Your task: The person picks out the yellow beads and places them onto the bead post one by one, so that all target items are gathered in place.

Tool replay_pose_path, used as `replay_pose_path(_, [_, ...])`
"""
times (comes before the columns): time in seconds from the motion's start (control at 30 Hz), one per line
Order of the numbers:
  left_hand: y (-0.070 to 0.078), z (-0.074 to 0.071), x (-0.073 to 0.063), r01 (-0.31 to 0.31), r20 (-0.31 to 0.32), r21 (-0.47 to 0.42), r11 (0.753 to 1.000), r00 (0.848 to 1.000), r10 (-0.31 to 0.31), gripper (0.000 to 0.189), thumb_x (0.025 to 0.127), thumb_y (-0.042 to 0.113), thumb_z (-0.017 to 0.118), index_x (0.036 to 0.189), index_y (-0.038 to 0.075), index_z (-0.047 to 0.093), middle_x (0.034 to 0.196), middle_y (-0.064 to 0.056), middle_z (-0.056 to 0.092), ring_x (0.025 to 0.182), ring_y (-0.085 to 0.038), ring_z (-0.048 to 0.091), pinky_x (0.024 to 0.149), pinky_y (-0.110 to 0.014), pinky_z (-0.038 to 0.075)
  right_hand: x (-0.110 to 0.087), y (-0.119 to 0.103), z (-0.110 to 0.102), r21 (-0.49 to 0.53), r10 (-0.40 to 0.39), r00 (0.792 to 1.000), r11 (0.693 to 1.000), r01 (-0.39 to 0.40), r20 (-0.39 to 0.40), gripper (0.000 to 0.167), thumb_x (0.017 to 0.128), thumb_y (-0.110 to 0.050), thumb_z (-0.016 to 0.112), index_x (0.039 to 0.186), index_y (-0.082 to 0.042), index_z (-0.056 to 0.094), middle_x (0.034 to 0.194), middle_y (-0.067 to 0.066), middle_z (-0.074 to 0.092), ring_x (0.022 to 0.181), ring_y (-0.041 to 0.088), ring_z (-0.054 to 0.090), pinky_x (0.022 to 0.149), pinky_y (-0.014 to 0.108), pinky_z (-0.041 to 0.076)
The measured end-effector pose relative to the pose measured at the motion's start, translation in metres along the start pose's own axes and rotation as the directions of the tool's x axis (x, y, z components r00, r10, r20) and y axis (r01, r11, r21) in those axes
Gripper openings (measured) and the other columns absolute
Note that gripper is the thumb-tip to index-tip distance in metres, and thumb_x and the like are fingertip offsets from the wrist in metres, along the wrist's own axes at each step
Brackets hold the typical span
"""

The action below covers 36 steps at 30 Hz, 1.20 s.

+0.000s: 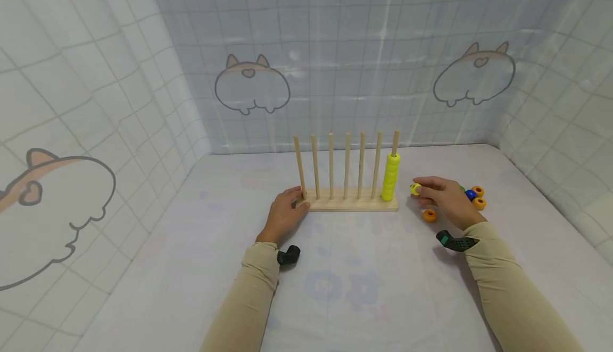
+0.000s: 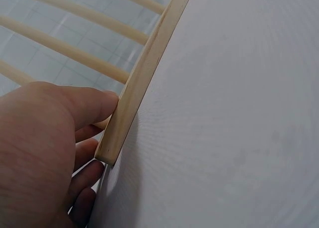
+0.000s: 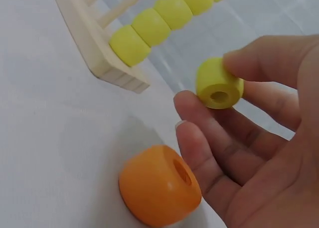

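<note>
A wooden peg rack (image 1: 351,204) with a row of upright pegs stands on the table. Yellow beads (image 1: 390,177) are stacked on its rightmost peg, whose top sticks out bare. My left hand (image 1: 284,214) grips the left end of the base; in the left wrist view the thumb lies on the wood and the other fingers are behind it, partly hidden. To the right of the rack, my right hand (image 1: 442,198) pinches a single yellow bead (image 3: 218,83) between thumb and fingers, its hole showing. Below that hand an orange bead (image 3: 159,185) lies on the table.
Beyond my right hand lie a blue bead (image 1: 471,195), two more orange beads (image 1: 477,191) and a partly hidden green bead (image 1: 462,188). A tiled-pattern cloth (image 1: 354,49) hangs behind the table and along both sides.
</note>
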<state>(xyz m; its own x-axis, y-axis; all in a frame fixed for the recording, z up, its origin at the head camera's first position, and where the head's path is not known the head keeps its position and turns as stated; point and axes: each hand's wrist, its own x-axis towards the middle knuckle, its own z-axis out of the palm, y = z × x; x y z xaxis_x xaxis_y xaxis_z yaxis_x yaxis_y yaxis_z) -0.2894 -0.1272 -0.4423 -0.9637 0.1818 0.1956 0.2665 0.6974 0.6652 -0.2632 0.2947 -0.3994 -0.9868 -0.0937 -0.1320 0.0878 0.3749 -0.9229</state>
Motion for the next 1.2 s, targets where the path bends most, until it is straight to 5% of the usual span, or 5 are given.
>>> replay_pose_path(0.3, [0.001,0.000,-0.001,-0.003,-0.003,0.000,1.000,1.000,0.003,0.047,0.096,0.029,0.064,0.136,0.004,0.062,0.150,-0.008,0.050,0.139,-0.034,0.040,0.115,-0.050,0.030,-0.001,-0.004,0.003,0.148,-0.096,0.995,0.984,0.098,-0.015,0.054,0.103,-0.024,0.058,0.148,0.003,0.044,0.142,0.024,0.049,0.109,0.010,0.067,0.094,0.030,0.053])
replay_pose_path(0.7, [-0.002,0.002,0.001,0.001,-0.009,-0.003,1.000,1.000,-0.001,0.047,0.096,0.028,0.066,0.137,0.004,0.062,0.149,-0.008,0.051,0.139,-0.033,0.040,0.116,-0.049,0.031,0.002,-0.002,0.004,0.186,-0.121,0.992,0.974,0.128,-0.045,0.053,0.101,-0.024,0.062,0.143,0.005,0.046,0.136,0.022,0.052,0.107,0.010,0.067,0.093,0.029,0.054])
replay_pose_path(1.2, [-0.002,0.002,0.000,0.000,-0.008,0.000,1.000,1.000,0.000,0.048,0.097,0.029,0.065,0.138,0.005,0.061,0.149,-0.007,0.050,0.140,-0.032,0.040,0.115,-0.049,0.031,0.002,-0.019,0.004,0.309,-0.197,0.972,0.923,0.229,-0.132,0.048,0.098,-0.022,0.067,0.138,0.000,0.051,0.130,0.016,0.060,0.108,0.015,0.068,0.093,0.030,0.054])
